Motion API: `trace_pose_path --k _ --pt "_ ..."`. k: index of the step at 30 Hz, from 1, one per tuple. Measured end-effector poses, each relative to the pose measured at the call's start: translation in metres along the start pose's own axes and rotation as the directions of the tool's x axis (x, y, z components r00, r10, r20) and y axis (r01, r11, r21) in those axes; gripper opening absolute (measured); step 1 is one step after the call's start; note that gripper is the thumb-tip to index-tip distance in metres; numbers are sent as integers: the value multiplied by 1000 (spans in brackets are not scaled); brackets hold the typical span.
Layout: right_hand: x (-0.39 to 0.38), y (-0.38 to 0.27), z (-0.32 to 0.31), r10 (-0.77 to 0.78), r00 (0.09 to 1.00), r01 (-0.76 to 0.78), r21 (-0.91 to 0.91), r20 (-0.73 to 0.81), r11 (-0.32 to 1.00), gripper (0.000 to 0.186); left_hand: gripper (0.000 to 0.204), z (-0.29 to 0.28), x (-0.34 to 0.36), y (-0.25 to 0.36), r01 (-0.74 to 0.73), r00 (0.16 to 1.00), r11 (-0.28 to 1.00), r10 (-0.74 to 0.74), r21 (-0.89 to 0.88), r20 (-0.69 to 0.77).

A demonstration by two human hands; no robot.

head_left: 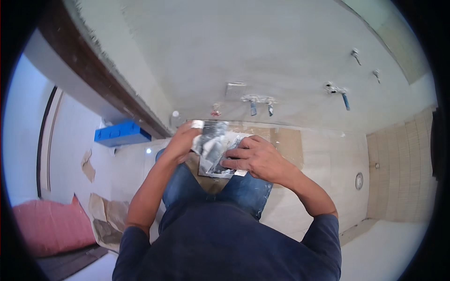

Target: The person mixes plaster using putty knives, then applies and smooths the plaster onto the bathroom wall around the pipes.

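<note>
Both my hands are together in front of my knees, over a dark flat rectangular plate [216,167] smeared with white paste. My right hand [257,158] grips the plate's right side, its fingers bent over the smeared face. At the plate's upper left, my left hand [182,144] is closed around a flat metal scraper [198,136], also whitened with paste. Its handle is hidden in the hand, and the blade is blurred against the plate. White paste [213,147] lies between the two tools.
Ahead rises a grey plastered wall [206,51] with blue-capped pipe stubs [253,108] low down. Brown cardboard [288,143] lies along its foot. A blue box [123,134] stands left, past a dark door frame [79,56]. Behind are torn paper [110,213] and a pink sack [54,227]. A round drain [359,181] sits right.
</note>
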State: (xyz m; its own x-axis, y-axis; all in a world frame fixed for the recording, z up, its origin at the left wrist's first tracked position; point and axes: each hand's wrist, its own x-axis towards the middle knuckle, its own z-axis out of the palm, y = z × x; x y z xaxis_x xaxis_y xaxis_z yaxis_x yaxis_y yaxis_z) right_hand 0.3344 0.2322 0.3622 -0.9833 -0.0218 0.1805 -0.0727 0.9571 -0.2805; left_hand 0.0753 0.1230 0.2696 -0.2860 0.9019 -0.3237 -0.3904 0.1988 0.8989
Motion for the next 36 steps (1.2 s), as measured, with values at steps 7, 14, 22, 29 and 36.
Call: trace_pose_path --k 7,14,22,29,36 --pt "-48 59 37 444 741 -121 550 -504 826 42 39 -50 -21 -8 -124 985 956 87 -267 -147" --pt "-83 136 -13 599 104 -320 543 -794 776 26 32 -165 -13 -158 -52 931 946 -69 -321 -357" --pt "-93 225 -96 248 -58 -602 232 -967 764 31 30 -180 -26 -214 -11 892 935 -152 -355 -427" --pt "-48 255 -101 184 -165 -795 241 -969 557 49 28 -170 -25 -208 18 884 962 -143 -274 -445" --pt "42 233 -30 221 -125 -804 230 -967 549 73 26 -162 -24 -205 -30 903 963 -89 -267 -421"
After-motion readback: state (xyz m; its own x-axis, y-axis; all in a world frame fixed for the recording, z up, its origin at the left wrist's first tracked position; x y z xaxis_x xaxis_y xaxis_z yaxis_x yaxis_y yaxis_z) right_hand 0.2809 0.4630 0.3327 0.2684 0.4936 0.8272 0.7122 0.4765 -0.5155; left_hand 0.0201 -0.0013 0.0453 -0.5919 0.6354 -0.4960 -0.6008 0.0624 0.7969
